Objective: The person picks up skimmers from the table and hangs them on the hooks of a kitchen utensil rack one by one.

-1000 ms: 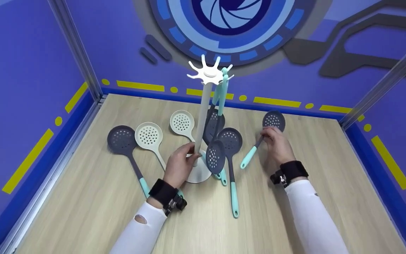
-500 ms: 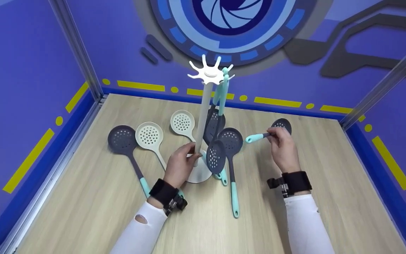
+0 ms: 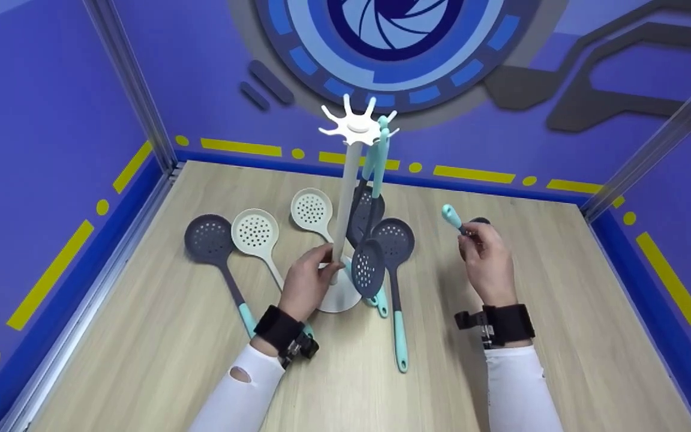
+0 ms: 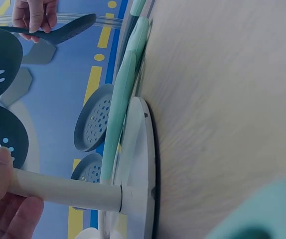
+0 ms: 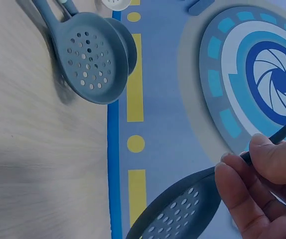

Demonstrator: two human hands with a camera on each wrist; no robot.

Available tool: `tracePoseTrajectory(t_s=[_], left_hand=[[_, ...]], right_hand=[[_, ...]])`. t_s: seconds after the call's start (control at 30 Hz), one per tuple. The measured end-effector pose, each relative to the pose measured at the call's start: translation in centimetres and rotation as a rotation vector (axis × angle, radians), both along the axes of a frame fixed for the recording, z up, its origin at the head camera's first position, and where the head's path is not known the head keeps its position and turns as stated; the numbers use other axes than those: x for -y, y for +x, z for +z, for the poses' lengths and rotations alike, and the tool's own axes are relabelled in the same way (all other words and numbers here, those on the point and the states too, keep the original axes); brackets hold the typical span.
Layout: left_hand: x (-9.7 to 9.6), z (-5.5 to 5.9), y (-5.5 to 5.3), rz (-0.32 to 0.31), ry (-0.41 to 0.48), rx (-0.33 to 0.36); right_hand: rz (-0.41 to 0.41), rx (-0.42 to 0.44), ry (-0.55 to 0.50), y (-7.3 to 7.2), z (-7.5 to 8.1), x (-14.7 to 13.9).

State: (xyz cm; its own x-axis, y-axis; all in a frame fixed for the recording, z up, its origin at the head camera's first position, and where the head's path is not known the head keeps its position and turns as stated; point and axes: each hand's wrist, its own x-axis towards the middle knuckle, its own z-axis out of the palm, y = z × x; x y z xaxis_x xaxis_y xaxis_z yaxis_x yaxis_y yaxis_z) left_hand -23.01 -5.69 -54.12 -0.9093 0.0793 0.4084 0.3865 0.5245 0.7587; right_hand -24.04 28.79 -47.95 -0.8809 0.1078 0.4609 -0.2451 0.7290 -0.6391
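My left hand (image 3: pixel 305 282) grips the lower post of a white utensil stand (image 3: pixel 350 192), just above its round base. In the left wrist view its fingers and thumb curl round the post (image 4: pixel 66 188). My right hand (image 3: pixel 489 264) pinches a dark grey skimmer by its neck, and its mint handle (image 3: pixel 451 215) points up and left. The hand largely hides the skimmer's head in the head view; in the right wrist view the perforated head (image 5: pixel 183 209) shows below the fingers. Two dark skimmers with mint handles (image 3: pixel 379 162) hang from the stand's right-hand hooks.
On the wooden table lie a dark skimmer (image 3: pixel 209 237) at left, two cream skimmers, one (image 3: pixel 254 231) beside it and one (image 3: pixel 311 209) behind the stand, and another dark skimmer (image 3: pixel 402 336) right of the base. Blue panels (image 3: pixel 471 144) enclose the table's back and sides.
My right hand has lifted the dark skimmer from the table and turned it, so its handle swings from pointing down-left to up-left. My left hand stays on the post.
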Motion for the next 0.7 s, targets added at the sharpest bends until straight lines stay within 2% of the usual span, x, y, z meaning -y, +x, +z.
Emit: tracePoseTrajectory(t_s=[0.3, 0.53, 0.7], left_hand=[[0.2, -0.1, 0.0, -0.002, -0.059, -0.053], [0.2, 0.2, 0.1, -0.017, -0.103, -0.034], [0.1, 0.4, 0.3, -0.029, -0.139, -0.024]], right_hand=[[0.06, -0.119, -0.004, 1.2, 1.8, 1.2], [0.137, -0.263, -0.014, 2.6, 3.4, 2.5], [0.171, -0.283, -0.038, 3.5, 3.9, 3.6]])
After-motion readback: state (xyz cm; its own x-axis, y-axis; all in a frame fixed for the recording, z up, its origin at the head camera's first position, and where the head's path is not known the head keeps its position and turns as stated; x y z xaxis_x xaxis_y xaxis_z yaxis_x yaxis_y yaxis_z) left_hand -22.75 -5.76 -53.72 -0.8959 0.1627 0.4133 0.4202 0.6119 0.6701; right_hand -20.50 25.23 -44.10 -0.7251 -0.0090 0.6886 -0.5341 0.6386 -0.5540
